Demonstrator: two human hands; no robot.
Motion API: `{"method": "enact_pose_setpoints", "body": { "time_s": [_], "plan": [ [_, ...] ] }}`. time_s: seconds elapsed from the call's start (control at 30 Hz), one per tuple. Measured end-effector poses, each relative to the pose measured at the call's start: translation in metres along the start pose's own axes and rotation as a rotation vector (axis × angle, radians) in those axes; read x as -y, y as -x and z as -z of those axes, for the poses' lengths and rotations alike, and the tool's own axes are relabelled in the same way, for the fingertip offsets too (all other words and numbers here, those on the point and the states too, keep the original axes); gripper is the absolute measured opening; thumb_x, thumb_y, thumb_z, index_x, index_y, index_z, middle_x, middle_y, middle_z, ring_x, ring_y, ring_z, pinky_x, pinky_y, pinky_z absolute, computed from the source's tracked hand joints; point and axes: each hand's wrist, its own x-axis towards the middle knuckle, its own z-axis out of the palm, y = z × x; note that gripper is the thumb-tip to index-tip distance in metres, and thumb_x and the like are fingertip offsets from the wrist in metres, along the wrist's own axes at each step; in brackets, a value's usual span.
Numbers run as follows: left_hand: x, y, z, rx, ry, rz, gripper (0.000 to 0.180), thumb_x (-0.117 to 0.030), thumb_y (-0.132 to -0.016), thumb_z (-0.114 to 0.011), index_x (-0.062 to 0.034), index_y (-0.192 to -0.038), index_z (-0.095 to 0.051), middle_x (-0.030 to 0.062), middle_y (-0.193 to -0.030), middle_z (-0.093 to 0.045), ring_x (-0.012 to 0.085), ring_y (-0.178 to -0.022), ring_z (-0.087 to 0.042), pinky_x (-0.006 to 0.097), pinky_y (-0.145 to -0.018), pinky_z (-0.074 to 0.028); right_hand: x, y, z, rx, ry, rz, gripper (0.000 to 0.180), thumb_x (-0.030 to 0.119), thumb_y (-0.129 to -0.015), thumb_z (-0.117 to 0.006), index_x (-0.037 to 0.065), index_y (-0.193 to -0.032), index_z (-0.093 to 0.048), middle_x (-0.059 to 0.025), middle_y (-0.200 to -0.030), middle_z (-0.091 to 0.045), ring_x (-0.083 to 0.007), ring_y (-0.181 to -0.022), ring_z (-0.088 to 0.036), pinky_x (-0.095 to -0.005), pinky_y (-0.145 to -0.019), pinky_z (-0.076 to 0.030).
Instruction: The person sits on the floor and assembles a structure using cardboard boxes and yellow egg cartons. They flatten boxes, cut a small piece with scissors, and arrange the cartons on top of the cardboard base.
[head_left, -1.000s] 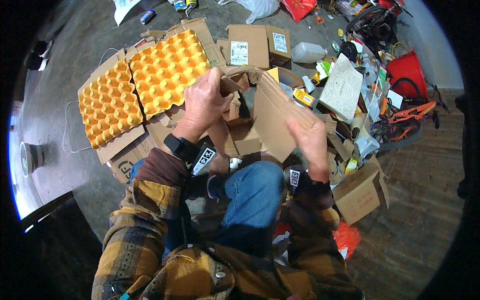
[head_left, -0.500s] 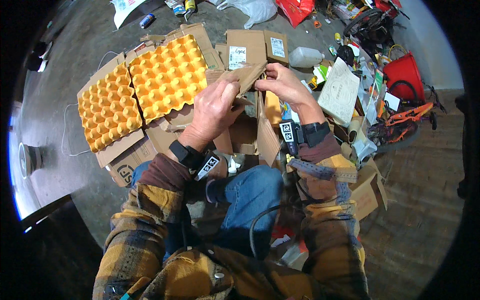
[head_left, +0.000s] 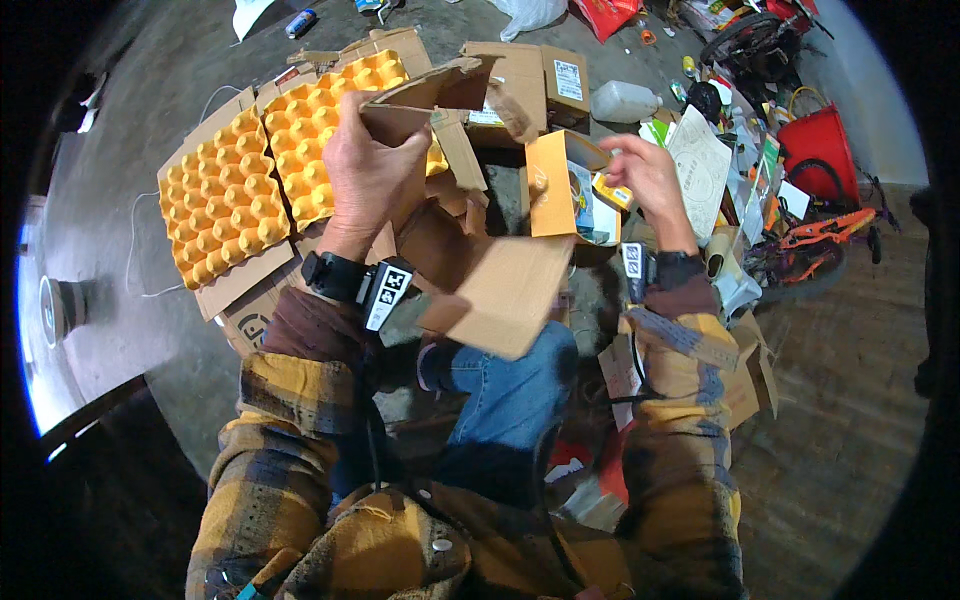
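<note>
My left hand [head_left: 372, 175] grips a brown cardboard box [head_left: 440, 90], opened out, with its torn upper edge raised over the egg trays. A broad flap of it [head_left: 510, 295] hangs toward my knee. My right hand [head_left: 648, 180] is apart from the cardboard, its fingers loosely bent and spread, with nothing visible in them. Below and left of that hand stands an orange-yellow carton [head_left: 550, 185] with small packets inside. A blurred strip of brown material [head_left: 512, 112] shows between my hands, in front of a closed cardboard box [head_left: 520, 65].
Two yellow egg trays [head_left: 222, 195] lie on flattened cardboard [head_left: 210, 300] at the left. A translucent jug [head_left: 625, 102], a white printed sheet [head_left: 695, 160], a red bucket [head_left: 818, 155] and an orange bike frame [head_left: 825, 230] crowd the right. A small bin [head_left: 62, 310] stands far left.
My hands have parted. The left one has lifted the cardboard up and left, unfolding its flap; the right has let go and moved right, uncovering the orange-yellow carton.
</note>
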Motion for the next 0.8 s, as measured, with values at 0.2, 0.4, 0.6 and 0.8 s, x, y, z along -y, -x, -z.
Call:
{"method": "enact_pose_setpoints", "body": {
  "time_s": [0.2, 0.4, 0.6, 0.8],
  "plan": [
    [-0.003, -0.004, 0.002, -0.010, 0.116, 0.191, 0.046, -0.023, -0.072, -0.081, -0.0036, -0.103, -0.053, 0.0117, -0.082, -0.066, 0.0193, -0.071, -0.065, 0.030, -0.066, -0.054, -0.032, 0.050, -0.024, -0.056, 0.028, 0.183, 0.029, 0.018, -0.088, -0.061, 0.001, -0.112, -0.063, -0.0080, -0.097, -0.068, -0.0159, -0.084, -0.065, -0.0300, -0.077, -0.051],
    [0.004, -0.019, 0.013, -0.024, 0.413, 0.376, 0.049, -0.032, -0.076, -0.076, 0.0036, -0.101, -0.054, 0.0106, -0.090, -0.063, 0.0148, -0.071, -0.060, 0.028, -0.063, -0.051, -0.021, 0.086, -0.090, 0.194, 0.091, 0.065, 0.041, 0.026, -0.084, -0.069, -0.002, -0.113, -0.061, -0.0182, -0.107, -0.065, -0.0252, -0.096, -0.066, -0.0329, -0.082, -0.052],
    [-0.021, -0.005, -0.003, 0.229, 0.945, 0.917, 0.045, -0.038, -0.088, -0.058, -0.0047, -0.117, -0.050, 0.0091, -0.101, -0.052, 0.0183, -0.089, -0.052, 0.033, -0.071, -0.048, 0.026, 0.135, -0.141, 0.063, 0.320, 0.537, 0.098, 0.035, -0.076, -0.076, -0.008, -0.143, -0.018, -0.0317, -0.143, -0.028, -0.0458, -0.133, -0.030, -0.0461, -0.110, -0.029],
    [-0.043, 0.021, -0.010, 0.683, 1.296, 1.054, 0.061, -0.045, -0.094, -0.050, -0.0023, -0.136, -0.038, 0.0156, -0.125, -0.050, 0.0241, -0.114, -0.051, 0.041, -0.099, -0.044, 0.023, 0.123, -0.153, -0.401, 0.299, 0.405, 0.041, 0.017, -0.091, -0.058, -0.006, -0.124, -0.049, -0.0311, -0.108, -0.059, -0.0443, -0.098, -0.061, -0.0448, -0.082, -0.050]
  ]
}}
